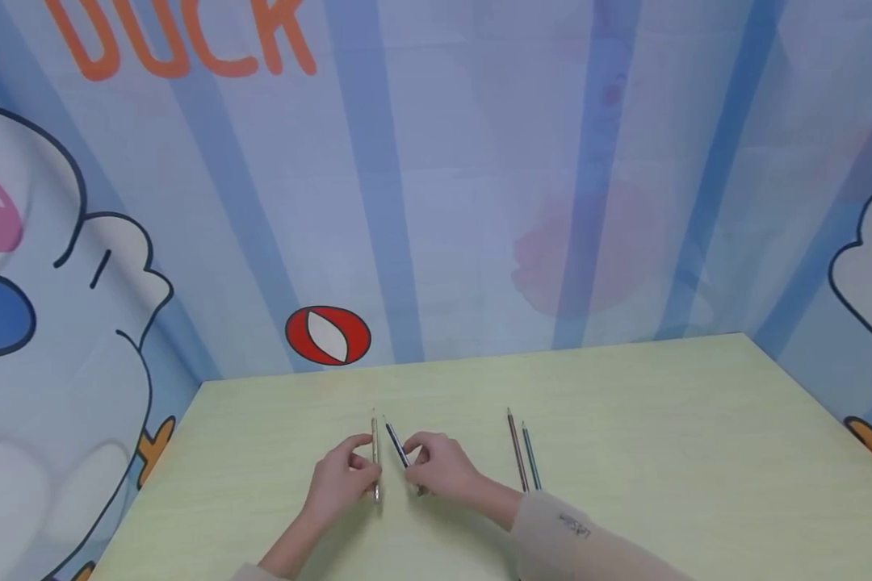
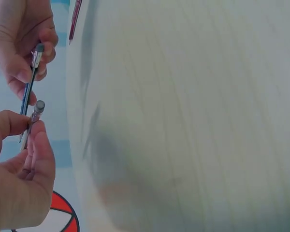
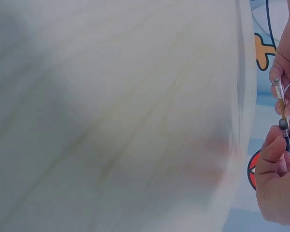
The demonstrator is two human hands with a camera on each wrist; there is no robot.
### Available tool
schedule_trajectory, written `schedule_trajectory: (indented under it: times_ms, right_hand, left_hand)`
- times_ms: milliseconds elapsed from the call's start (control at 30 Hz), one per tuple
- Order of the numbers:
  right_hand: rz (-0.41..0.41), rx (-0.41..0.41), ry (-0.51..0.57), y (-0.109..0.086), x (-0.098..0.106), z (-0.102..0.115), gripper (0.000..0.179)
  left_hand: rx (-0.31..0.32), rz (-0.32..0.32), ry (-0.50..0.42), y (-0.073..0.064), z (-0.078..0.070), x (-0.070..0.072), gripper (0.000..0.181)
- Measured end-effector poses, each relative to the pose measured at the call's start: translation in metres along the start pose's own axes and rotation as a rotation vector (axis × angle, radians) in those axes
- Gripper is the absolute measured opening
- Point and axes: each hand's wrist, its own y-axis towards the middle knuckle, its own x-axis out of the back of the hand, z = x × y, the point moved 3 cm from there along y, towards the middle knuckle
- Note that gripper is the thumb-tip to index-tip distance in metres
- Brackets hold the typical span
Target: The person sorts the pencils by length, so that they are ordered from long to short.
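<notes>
My left hand (image 1: pixel 337 482) pinches a gold-coloured pencil (image 1: pixel 375 440) between thumb and fingers, its point facing away from me. Just to the right, my right hand (image 1: pixel 445 468) grips a dark pencil (image 1: pixel 396 440) that leans with its tip towards the gold one. A small gap separates the two pencils in the head view. The grey eraser end (image 2: pixel 39 105) of the left hand's pencil shows in the left wrist view. In the right wrist view, a dark eraser (image 3: pixel 283 123) sticks out from the right hand's fingertips.
A dark red pencil (image 1: pixel 517 449) and a blue-green pencil (image 1: pixel 531 457) lie side by side to the right, their near ends behind my right sleeve (image 1: pixel 552 532). The pale table (image 1: pixel 698 452) meets a printed cloth backdrop (image 1: pixel 465 202) at its far edge.
</notes>
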Motion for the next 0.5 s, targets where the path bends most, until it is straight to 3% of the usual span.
schedule_trajectory:
  times_ms: [300,500]
  right_hand:
    - [0.012,-0.029,0.125,-0.013,0.025,-0.005,0.031]
    - [-0.013,-0.045,0.183,-0.03,0.043,0.0,0.032]
  left_hand:
    - [-0.011,0.053,-0.147,-0.004,-0.023,-0.025,0.048]
    - [-0.055,0.073,-0.234,-0.007,-0.038,-0.043,0.05]
